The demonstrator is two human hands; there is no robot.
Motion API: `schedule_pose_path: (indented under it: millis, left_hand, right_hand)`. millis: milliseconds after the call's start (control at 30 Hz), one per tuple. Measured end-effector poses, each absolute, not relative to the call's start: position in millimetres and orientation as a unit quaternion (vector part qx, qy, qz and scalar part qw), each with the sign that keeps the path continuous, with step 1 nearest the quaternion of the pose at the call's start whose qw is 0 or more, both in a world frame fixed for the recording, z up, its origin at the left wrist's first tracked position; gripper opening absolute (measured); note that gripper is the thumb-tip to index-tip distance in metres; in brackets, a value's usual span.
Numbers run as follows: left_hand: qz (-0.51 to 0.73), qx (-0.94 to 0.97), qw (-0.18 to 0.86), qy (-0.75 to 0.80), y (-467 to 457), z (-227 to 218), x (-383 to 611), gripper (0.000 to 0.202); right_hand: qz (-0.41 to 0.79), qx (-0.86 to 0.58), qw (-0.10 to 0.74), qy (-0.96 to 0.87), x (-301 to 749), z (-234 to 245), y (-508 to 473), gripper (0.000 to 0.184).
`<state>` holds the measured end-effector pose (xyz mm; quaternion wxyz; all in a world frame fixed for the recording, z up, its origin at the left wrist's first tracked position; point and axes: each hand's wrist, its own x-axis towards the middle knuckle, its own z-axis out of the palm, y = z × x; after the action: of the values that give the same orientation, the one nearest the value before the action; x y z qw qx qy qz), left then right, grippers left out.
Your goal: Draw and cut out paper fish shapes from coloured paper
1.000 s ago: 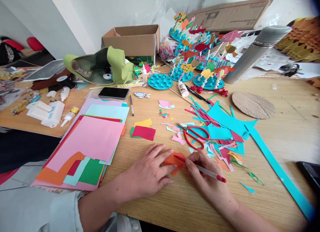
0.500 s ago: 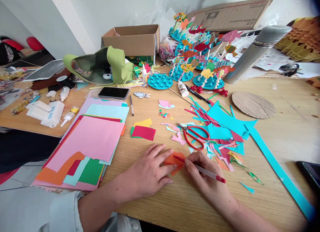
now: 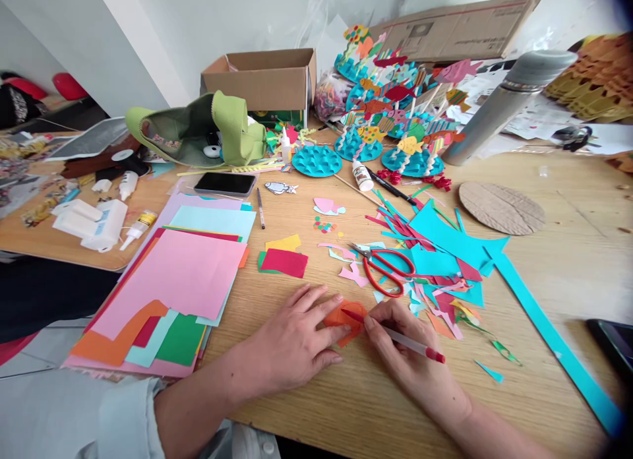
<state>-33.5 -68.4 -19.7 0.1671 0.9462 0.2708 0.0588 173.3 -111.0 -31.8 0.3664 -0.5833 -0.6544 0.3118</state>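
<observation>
My left hand [image 3: 301, 340] lies flat with its fingers spread, the fingertips pressing on a small piece of orange paper [image 3: 346, 334] on the table. Faint drawn lines show on that paper. In my right hand [image 3: 403, 343] is a red pen [image 3: 415, 345], its tip against the orange paper. Just beyond the hands lie red-handled scissors [image 3: 389, 269] among paper scraps. Red, green and yellow paper pieces, the red paper [image 3: 285, 263] on top, lie ahead of my left hand. Pink and light blue fish cutouts [image 3: 326, 206] are farther back.
Coloured paper sheets [image 3: 182, 268] are stacked at left. Blue scraps [image 3: 445, 235] and a cardboard oval [image 3: 501, 208] lie at right. Behind stand paper fish on blue bases [image 3: 316, 161], a steel flask [image 3: 509, 109], a green bag [image 3: 232, 132] and a cardboard box [image 3: 262, 83].
The red pen and my right hand have shifted very slightly. My left hand and the orange paper stay where they were.
</observation>
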Motion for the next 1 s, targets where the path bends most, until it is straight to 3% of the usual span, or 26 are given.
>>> schedule_pose_path:
  millis: [1000]
  left_hand:
    - [0.059,0.946,0.163,0.274,-68.7,-18.5,-33.2,0.039]
  right_hand:
    - [0.316,-0.580,0.359,-0.659,173.9,-33.3,-109.6,0.021]
